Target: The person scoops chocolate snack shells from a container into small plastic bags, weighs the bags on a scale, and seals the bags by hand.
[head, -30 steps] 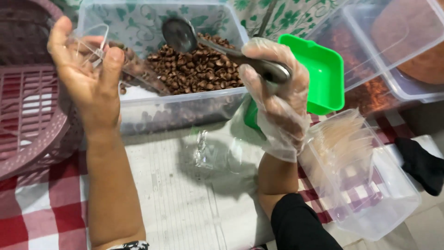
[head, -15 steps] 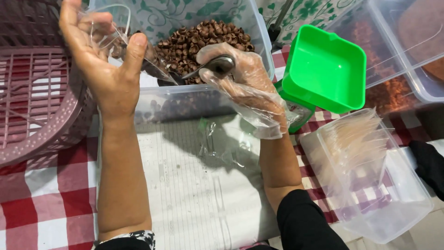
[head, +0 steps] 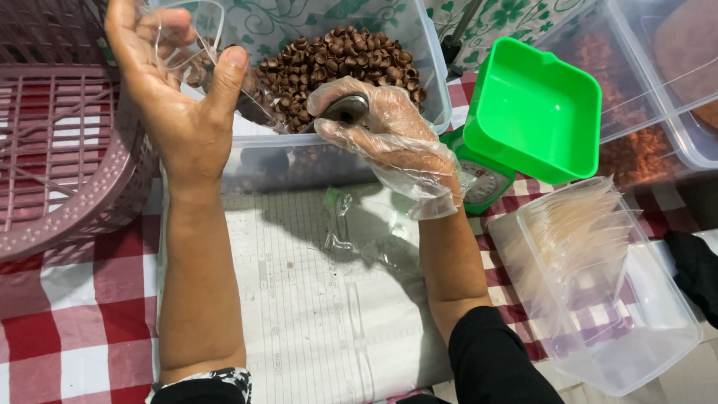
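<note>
The left hand (head: 176,97) is pinching a clear bag (head: 196,45) open over the bin's rim (head: 441,90); the gloved right hand (head: 389,142) is gripping a spoon (head: 345,109) in the brown pieces (head: 336,60), hemmed between a pink basket (head: 67,157) and a green scale (head: 531,112) on the checkered counter (head: 67,329).

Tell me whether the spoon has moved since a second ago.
Yes. The spoon, in the gloved right hand, has come down from above the clear tub's rim into the brown pieces.
</note>
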